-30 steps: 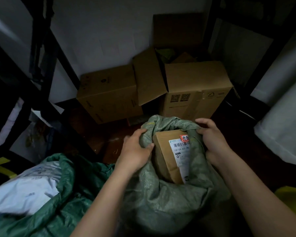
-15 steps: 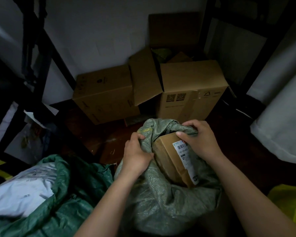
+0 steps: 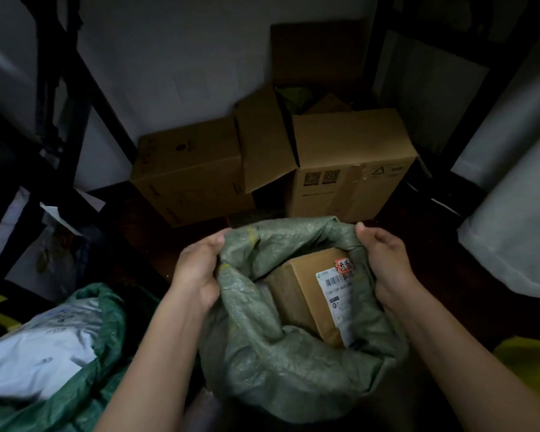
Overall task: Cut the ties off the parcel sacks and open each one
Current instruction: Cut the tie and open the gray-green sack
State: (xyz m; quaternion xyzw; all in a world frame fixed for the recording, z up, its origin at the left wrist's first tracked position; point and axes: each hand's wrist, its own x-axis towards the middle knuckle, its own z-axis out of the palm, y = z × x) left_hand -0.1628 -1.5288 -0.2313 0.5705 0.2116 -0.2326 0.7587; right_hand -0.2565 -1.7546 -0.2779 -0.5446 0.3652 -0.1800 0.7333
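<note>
Sack in hand: grey-green woven parcel sack (image 3: 281,363) standing on the dark floor (image 3: 434,244) at the near middle of the view, its mouth pulled wide open and its rim rolled outward.
Left hand: left hand (image 3: 197,269) grips the left side of the sack's rim, fingers curled over the fabric with the fingertips tucked inside the mouth.
Right hand: right hand (image 3: 384,257) grips the right side of the rim, thumb on top and fingers curled round the folded fabric.
Inside the sack: brown cardboard parcel (image 3: 312,294) sits tilted in the opening, touching the right inner wall; a white shipping label (image 3: 337,294) with a barcode and a small red sticker lies on its upper face.
Second sack: darker green sack (image 3: 106,332) lies on the floor at the near left, beside the first and also open, with a white plastic mailer (image 3: 44,353) showing in its mouth.
Far side of the floor: two large cardboard boxes stand against the pale wall; the left box (image 3: 187,173) is closed, the right box (image 3: 349,169) has its flaps up.
Edges of the view: black shelf frames (image 3: 60,88) rise at left and right; white bulky bags (image 3: 512,238) fill the right side; something yellow (image 3: 530,369) shows in the near right corner, too cropped to identify.
</note>
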